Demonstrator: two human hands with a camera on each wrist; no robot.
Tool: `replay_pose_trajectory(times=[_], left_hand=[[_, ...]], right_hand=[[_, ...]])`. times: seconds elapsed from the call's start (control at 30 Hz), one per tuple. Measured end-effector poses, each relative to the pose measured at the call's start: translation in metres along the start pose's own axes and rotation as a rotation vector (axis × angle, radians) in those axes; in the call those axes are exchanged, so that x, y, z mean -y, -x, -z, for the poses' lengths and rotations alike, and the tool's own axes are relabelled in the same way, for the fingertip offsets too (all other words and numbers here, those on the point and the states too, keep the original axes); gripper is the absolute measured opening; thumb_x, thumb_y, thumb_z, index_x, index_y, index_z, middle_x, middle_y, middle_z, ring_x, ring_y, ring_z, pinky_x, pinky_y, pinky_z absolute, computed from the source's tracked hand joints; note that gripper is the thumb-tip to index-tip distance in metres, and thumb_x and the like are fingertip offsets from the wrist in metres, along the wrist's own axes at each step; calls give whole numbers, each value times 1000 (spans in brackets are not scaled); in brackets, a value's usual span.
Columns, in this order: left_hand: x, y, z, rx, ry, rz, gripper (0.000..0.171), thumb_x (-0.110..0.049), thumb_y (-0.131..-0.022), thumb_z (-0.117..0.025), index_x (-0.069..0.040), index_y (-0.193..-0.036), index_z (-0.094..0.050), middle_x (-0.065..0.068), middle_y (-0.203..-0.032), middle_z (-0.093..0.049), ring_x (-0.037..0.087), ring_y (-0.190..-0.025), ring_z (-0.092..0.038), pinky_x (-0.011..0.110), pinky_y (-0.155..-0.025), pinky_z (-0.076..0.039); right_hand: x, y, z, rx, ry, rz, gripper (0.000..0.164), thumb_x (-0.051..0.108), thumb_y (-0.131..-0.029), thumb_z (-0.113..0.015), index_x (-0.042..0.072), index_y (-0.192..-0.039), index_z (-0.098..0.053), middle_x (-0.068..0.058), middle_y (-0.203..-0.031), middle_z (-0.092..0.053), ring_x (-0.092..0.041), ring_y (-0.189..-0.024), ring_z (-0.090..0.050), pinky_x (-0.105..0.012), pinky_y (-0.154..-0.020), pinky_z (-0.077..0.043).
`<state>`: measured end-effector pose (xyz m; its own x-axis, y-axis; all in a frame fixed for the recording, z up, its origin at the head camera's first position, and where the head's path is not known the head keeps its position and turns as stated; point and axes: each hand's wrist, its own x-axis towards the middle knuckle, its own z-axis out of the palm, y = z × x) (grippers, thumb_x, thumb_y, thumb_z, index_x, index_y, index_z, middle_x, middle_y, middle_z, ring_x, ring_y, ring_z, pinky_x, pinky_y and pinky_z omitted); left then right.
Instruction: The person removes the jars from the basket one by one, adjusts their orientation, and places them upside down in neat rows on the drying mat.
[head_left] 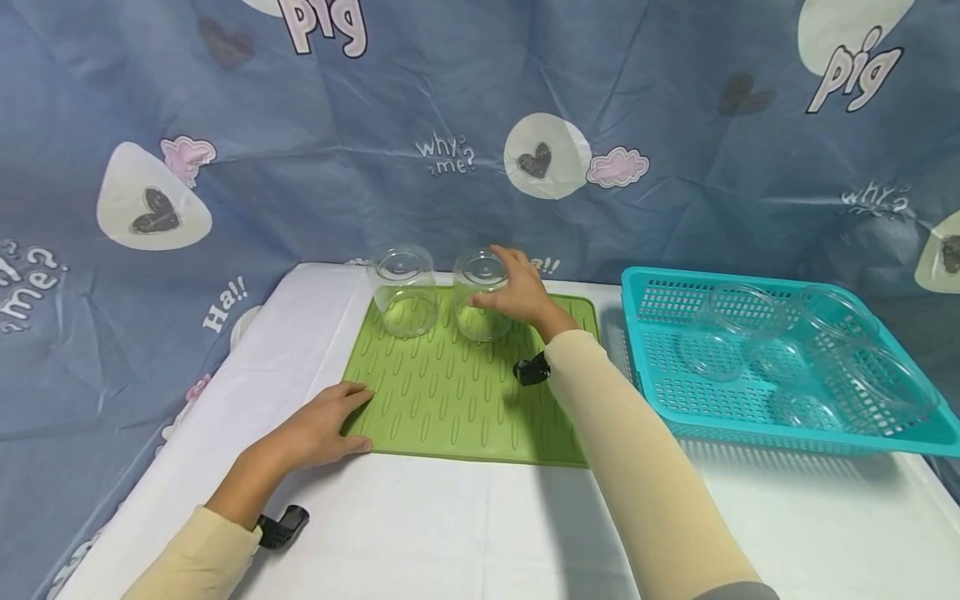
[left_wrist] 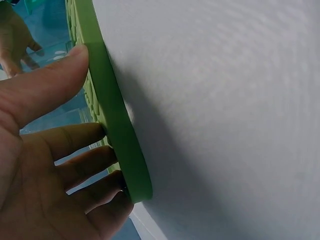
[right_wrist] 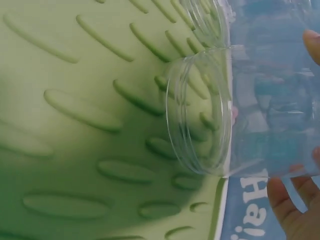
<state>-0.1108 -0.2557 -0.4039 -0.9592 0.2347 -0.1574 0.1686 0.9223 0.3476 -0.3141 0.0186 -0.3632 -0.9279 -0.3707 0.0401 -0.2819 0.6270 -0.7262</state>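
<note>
Two clear cups stand side by side at the back of a green ribbed mat [head_left: 450, 400], both seemingly upside down. My right hand [head_left: 521, 292] grips the right-hand cup [head_left: 480, 308] near its top, thumb on one side and fingers on the other. In the right wrist view, that cup's wide rim [right_wrist: 200, 115] is down at the mat, and the fingers [right_wrist: 285, 202] lie along its wall. The other cup [head_left: 406, 300] stands just to its left. My left hand [head_left: 318, 429] rests at the mat's left edge, its spread fingertips [left_wrist: 95, 132] touching the green side.
To the right sits a turquoise mesh basket [head_left: 652, 400] with several clear cups [head_left: 776, 358] in it. A white cloth [head_left: 420, 533] covers the table. Behind hangs a blue printed curtain [head_left: 375, 200], close to the table's back edge.
</note>
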Motion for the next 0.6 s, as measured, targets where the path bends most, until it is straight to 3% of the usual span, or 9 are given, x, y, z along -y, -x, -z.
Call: replay_pose_trajectory(times=[0.6], left_hand=[[3, -1, -2, -8, -12, -12, 76, -29, -83, -79, 7, -142, -47, 28, -145, -46, 48, -134, -44, 60, -110, -41]], right_hand=[[-2, 1, -2, 6, 8, 25, 100, 37, -79, -82, 25, -159, -22, -11, -165, -18, -38, -152, -19, -63, -119, -30]])
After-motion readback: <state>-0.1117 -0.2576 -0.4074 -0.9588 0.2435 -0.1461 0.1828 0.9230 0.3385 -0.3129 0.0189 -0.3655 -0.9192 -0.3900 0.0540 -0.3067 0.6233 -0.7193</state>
